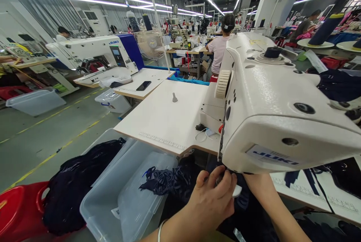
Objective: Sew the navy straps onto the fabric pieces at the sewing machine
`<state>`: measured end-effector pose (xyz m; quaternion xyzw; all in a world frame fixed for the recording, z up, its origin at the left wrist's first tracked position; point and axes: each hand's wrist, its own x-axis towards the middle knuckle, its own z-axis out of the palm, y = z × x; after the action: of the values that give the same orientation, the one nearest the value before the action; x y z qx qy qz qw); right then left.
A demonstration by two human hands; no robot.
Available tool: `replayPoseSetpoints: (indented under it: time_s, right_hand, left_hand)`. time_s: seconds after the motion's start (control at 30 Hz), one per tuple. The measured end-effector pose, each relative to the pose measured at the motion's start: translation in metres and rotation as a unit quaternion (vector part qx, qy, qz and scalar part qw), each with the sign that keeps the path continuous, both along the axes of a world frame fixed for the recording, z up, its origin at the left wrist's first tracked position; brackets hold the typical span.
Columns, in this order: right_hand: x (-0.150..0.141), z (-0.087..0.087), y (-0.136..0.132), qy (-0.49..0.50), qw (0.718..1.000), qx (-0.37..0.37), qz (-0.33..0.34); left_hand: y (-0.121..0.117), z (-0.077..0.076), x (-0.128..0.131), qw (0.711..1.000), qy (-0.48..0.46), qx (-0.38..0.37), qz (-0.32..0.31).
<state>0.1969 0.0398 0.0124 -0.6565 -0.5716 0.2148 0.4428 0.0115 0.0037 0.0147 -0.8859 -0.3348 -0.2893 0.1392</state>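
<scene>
In front of me stands a white JUKI sewing machine (pixel 284 118), its head covering much of the right side. My left hand (pixel 211 195) is closed beside the needle end, its fingertips pinched together on dark navy fabric (pixel 242 200). A small white piece (pixel 237 191) pokes out by its fingers; I cannot make out what it belongs to. Behind the machine head, only the wrist and lower part of my right hand (pixel 254 181) show, and its fingers are hidden. Gathered navy strips (pixel 172 182) trail to the left over a clear bin.
The clear plastic bin (pixel 98 206) is below on the left, near a navy fabric pile (pixel 76 182) and a red stool (pixel 19 212). The white tabletop (pixel 166 121) extends ahead. A phone (pixel 143 85) lies on the neighbouring table. Further off, a person (pixel 221 48) sits facing away.
</scene>
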Motion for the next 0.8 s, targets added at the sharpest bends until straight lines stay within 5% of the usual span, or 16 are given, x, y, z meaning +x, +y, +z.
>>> replayPoseSetpoints:
  time_s: [0.47,0.67,0.8]
  right_hand:
    - [0.004,-0.024,-0.015,0.075,0.997,-0.021,-0.015]
    - [0.007,-0.086,-0.030,0.183,0.971,-0.069,-0.134]
    - [0.005,-0.121,-0.034,0.174,0.976,-0.070,-0.107]
  left_hand:
    - [-0.001,0.000,-0.007,0.999,0.047,0.004,0.027]
    - [-0.002,0.005,-0.007,0.998,0.052,-0.007,0.024]
    - [-0.002,0.007,-0.006,0.998,0.055,-0.009,0.014]
